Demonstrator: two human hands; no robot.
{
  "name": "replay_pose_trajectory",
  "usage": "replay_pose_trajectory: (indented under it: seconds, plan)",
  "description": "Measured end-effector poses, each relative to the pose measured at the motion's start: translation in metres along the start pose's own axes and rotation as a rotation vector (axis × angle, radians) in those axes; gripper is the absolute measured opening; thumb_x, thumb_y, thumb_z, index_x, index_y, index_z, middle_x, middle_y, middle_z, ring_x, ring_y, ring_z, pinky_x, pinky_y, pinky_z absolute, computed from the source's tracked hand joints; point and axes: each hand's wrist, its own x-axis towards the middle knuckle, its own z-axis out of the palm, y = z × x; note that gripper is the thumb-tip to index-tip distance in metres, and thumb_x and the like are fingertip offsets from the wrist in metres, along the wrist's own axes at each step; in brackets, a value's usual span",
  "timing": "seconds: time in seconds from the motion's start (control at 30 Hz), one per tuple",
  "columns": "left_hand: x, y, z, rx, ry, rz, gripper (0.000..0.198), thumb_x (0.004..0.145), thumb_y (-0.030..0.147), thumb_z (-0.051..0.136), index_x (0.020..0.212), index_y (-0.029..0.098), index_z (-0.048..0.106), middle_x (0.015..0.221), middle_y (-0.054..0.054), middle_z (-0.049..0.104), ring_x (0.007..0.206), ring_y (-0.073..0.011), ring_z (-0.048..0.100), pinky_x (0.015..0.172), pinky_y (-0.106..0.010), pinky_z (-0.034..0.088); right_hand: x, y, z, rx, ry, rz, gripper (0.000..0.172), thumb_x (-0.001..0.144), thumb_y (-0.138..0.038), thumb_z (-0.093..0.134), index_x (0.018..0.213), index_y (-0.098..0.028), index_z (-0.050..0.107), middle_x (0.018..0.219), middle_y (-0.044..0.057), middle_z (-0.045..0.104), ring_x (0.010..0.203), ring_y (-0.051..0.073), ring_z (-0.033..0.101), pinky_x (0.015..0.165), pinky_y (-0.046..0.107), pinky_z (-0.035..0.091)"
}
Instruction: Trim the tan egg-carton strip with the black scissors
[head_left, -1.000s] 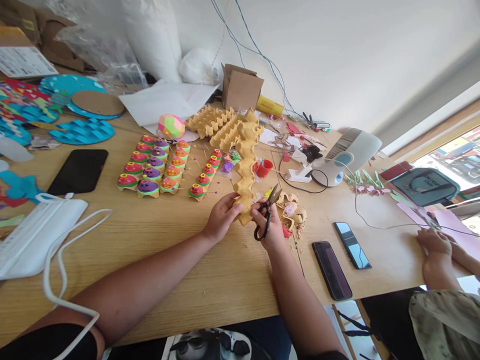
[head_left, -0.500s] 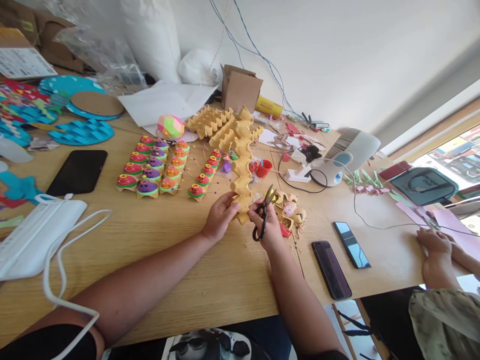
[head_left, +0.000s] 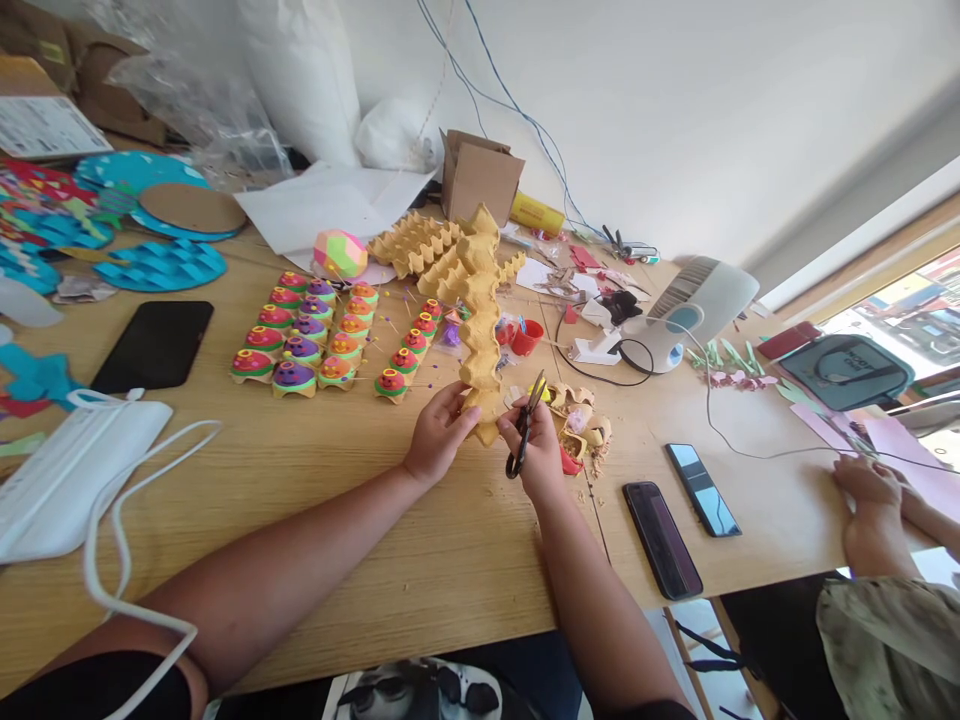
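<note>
Carton strip [head_left: 481, 325] front and centre: yellow moulded pulp, matt, rough all along. Scissors [head_left: 522, 440]: metal blades, dark handles, plastic by look. Tabletop [head_left: 337, 540]: smooth wood, grain showing. And here's gloss: rightmost phone [head_left: 703, 490], glassy, bright with reflections! Fan [head_left: 720, 290]: smooth whitish plastic, ribbed grille. Box [head_left: 480, 182]: matt brown cardboard. Bag [head_left: 191, 100]: clear plastic, crinkled, shiny. Cup [head_left: 528, 342]: smooth red plastic.

Fan [head_left: 709, 300] on table [head_left: 360, 560], right of box [head_left: 480, 182]; carton strip [head_left: 480, 330] before carton pieces [head_left: 418, 245], left of scissors [head_left: 523, 432].
</note>
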Motion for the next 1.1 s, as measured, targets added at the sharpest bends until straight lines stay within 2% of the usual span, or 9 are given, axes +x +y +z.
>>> replay_pose_trajectory:
  seconds: [0.2, 0.4, 0.53, 0.73, 0.83, 0.93, 1.1]
  plan:
    - [-0.001, 0.001, 0.000, 0.002, -0.026, -0.021, 0.057, 0.086, 0.043, 0.076, 0.134, 0.017, 0.059, 0.103, -0.007, 0.072, 0.097, -0.0206, 0.068, 0.086, -0.030, 0.054, -0.001, -0.004, 0.000, -0.059, 0.023, -0.021, 0.039, 0.076, -0.031, 0.083, 0.102, -0.026, 0.054, 0.077, -0.006, 0.057, 0.071, 0.013, 0.053, 0.071, 0.027, 0.044]
    - [-0.001, -0.002, 0.000, 0.012, -0.029, -0.049, 0.062, 0.081, 0.041, 0.081, 0.134, 0.020, 0.056, 0.102, -0.005, 0.070, 0.095, -0.0192, 0.068, 0.084, -0.030, 0.054, 0.000, -0.005, 0.000, 0.059, 0.009, 0.031, 0.042, 0.073, -0.031, 0.085, 0.102, -0.027, 0.055, 0.087, -0.004, 0.061, 0.080, 0.014, 0.058, 0.080, 0.029, 0.048]
    - [-0.002, -0.006, 0.002, 0.057, -0.041, -0.023, 0.066, 0.077, 0.038, 0.085, 0.130, 0.021, 0.052, 0.094, -0.002, 0.069, 0.091, -0.0179, 0.067, 0.084, -0.030, 0.053, 0.001, 0.001, -0.003, 0.148, 0.013, 0.049, 0.043, 0.075, -0.036, 0.085, 0.104, -0.027, 0.056, 0.086, -0.005, 0.059, 0.074, 0.012, 0.055, 0.073, 0.026, 0.047]
    - [-0.004, -0.008, 0.001, 0.062, -0.149, -0.027, 0.070, 0.076, 0.038, 0.088, 0.128, 0.023, 0.044, 0.103, -0.005, 0.071, 0.093, -0.0191, 0.069, 0.081, -0.030, 0.052, 0.000, 0.006, -0.001, 0.269, 0.054, 0.151, 0.042, 0.075, -0.035, 0.086, 0.104, -0.028, 0.057, 0.085, -0.006, 0.057, 0.067, 0.009, 0.050, 0.061, 0.020, 0.042]
    - [-0.004, -0.006, -0.001, 0.022, -0.182, -0.030, 0.062, 0.083, 0.046, 0.081, 0.129, 0.022, 0.047, 0.104, -0.005, 0.071, 0.096, -0.0196, 0.068, 0.083, -0.030, 0.052, -0.001, 0.005, 0.001, 0.310, 0.034, 0.200, 0.043, 0.074, -0.038, 0.086, 0.103, -0.028, 0.056, 0.089, -0.005, 0.058, 0.068, 0.010, 0.053, 0.060, 0.021, 0.045]
    - [-0.003, -0.005, -0.003, -0.016, -0.129, -0.034, 0.050, 0.093, 0.058, 0.063, 0.124, 0.020, 0.055, 0.105, -0.006, 0.071, 0.094, -0.0197, 0.068, 0.083, -0.031, 0.053, -0.002, 0.005, 0.002, 0.338, 0.015, 0.224, 0.046, 0.070, -0.040, 0.088, 0.101, -0.028, 0.056, 0.092, -0.003, 0.059, 0.074, 0.012, 0.059, 0.060, 0.022, 0.049]
    - [-0.001, -0.009, -0.006, -0.060, -0.081, -0.045, 0.050, 0.096, 0.062, 0.054, 0.122, 0.019, 0.060, 0.112, -0.009, 0.072, 0.094, -0.0215, 0.069, 0.082, -0.033, 0.054, -0.004, 0.006, 0.004, 0.354, -0.049, 0.237, 0.045, 0.071, -0.041, 0.088, 0.101, -0.028, 0.056, 0.092, -0.003, 0.059, 0.074, 0.012, 0.060, 0.061, 0.022, 0.050]
